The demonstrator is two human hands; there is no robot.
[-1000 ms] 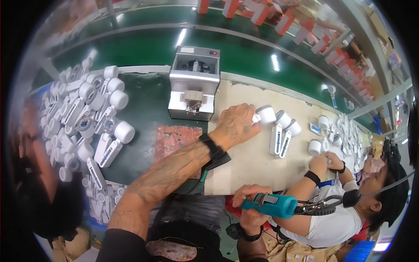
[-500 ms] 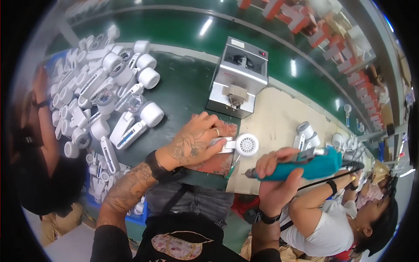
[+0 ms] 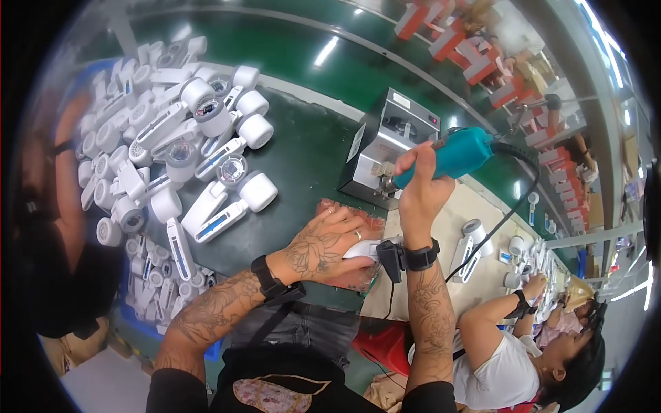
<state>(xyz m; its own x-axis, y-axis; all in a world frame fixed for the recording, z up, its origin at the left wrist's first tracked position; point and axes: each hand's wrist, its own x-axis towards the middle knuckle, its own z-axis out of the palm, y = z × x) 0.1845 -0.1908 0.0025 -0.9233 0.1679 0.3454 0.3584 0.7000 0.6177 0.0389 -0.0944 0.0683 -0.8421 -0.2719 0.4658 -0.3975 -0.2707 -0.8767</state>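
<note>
My left hand (image 3: 322, 242) presses a small white handheld fan (image 3: 359, 252) down on a worn reddish mat (image 3: 348, 279), fingers curled over it. The fan's round head is hidden behind my right wrist. In my right hand (image 3: 425, 196) is a teal electric screwdriver (image 3: 463, 151), lifted with its tip pointing left toward the front of a grey metal screw feeder (image 3: 406, 134). Whether the tip touches the feeder I cannot tell.
Piled white fans (image 3: 182, 110) cover the table's left, above a blue bin (image 3: 131, 296) of more fan parts. A black cord (image 3: 527, 162) trails from the screwdriver. More fans (image 3: 471, 241) stand at right. Co-workers sit on both sides.
My right hand has carried the screwdriver up and away from beside the fan to the feeder's front. The left hand stays on the fan. The whole view has shifted slightly.
</note>
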